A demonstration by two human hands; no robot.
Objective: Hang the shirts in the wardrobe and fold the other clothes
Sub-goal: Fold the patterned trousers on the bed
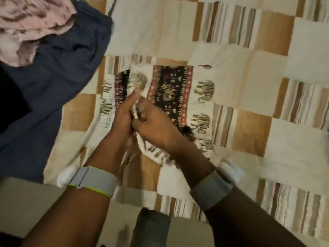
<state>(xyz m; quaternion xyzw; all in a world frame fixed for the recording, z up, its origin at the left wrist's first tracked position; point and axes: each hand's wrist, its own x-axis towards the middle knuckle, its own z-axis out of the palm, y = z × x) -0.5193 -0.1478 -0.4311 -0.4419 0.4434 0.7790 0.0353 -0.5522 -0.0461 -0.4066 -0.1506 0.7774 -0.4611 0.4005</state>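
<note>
A cream cloth with printed elephants and a dark patterned panel (pixel 170 90) lies spread on the bed in the middle of the view. My left hand (pixel 124 113) and my right hand (pixel 153 123) meet over its near left part. Both pinch a bunched fold of this cloth between fingers and thumb. The fold rises off the bed between the two hands and hangs down under my wrists. Part of the cloth is hidden beneath my hands.
A checked cream, tan and striped bedcover (pixel 267 122) covers the bed. A dark blue garment (pixel 53 77) lies at the left, with a pink pleated garment (pixel 26 27) piled on it at the top left. The bed's near edge and floor (pixel 26 202) show below.
</note>
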